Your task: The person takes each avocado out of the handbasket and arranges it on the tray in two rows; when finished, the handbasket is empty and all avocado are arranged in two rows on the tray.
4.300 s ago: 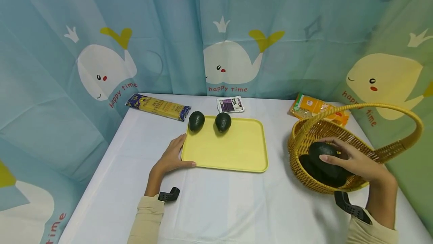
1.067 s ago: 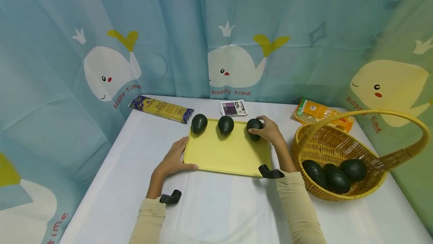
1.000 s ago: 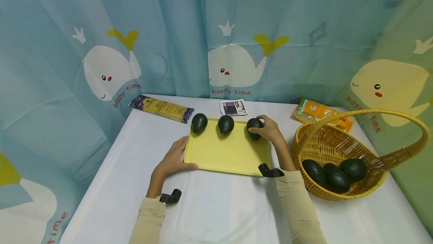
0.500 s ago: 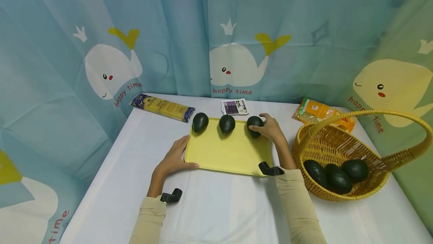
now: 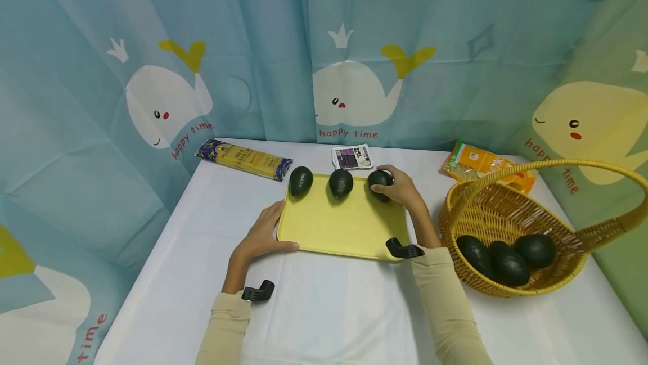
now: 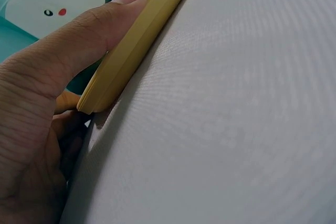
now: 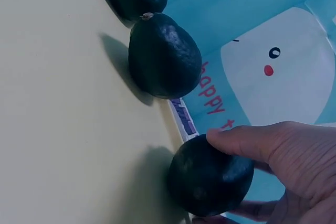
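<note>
Pale blue curtains point(image 5: 263, 27) printed with smiling whales hang behind a white-covered desk point(image 5: 314, 314). On the desk lies a yellow tray point(image 5: 339, 230), its eight o'clock corner gripped by a person's left hand point(image 5: 260, 235). At the tray's two o'clock, the right hand point(image 5: 403, 188) holds a dark green avocado point(image 5: 378, 178). Two more avocados point(image 5: 341, 184) sit at ten and twelve. A wicker basket point(image 5: 491, 216) at three o'clock contains three others point(image 5: 508, 264).

Dark green is recorded on the avocados point(image 5: 341, 184), yellow on the tray point(image 5: 334, 224), golden-tan weave on the basket point(image 5: 498, 207). The blue curtain point(image 5: 268, 22) is printed with white whales point(image 5: 354, 86) and red lettering point(image 5: 348, 134). The long packet point(image 5: 245, 158) is marked gold and blue.
</note>
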### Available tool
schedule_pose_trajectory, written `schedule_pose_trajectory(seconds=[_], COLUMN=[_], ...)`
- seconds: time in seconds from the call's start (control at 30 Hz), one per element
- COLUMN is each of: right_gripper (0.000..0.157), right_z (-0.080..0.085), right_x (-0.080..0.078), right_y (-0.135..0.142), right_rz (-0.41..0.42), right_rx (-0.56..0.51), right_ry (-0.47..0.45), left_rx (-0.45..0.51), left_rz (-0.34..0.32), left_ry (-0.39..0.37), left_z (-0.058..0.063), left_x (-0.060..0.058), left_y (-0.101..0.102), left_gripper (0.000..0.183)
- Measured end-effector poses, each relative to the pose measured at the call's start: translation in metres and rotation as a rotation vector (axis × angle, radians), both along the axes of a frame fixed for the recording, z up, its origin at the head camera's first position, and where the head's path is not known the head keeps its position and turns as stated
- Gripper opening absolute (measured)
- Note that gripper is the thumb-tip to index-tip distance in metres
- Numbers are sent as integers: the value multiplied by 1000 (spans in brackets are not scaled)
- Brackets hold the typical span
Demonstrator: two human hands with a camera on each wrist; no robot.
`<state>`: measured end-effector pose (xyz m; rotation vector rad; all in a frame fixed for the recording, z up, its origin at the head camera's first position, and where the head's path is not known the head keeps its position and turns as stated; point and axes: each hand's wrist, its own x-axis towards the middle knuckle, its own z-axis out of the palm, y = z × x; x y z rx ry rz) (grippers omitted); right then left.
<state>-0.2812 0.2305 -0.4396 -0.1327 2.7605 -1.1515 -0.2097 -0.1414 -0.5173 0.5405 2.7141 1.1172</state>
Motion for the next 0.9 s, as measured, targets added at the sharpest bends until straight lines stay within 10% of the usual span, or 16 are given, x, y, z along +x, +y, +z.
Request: schedule_pose_trajectory(seconds=[0.33, 0.9], right_gripper=[68, 73], right_z=[0, 2], right_x=[3, 7], right_y=[-1, -4], right_rz=[-156, -158], right_rx=[72, 100], right_ry=[14, -47], left_rx=[15, 21], left_rz=[2, 11], left_ry=[8, 46], left_z=[0, -5], left_x=[0, 0], left_y=[-1, 0], left_gripper=[122, 125])
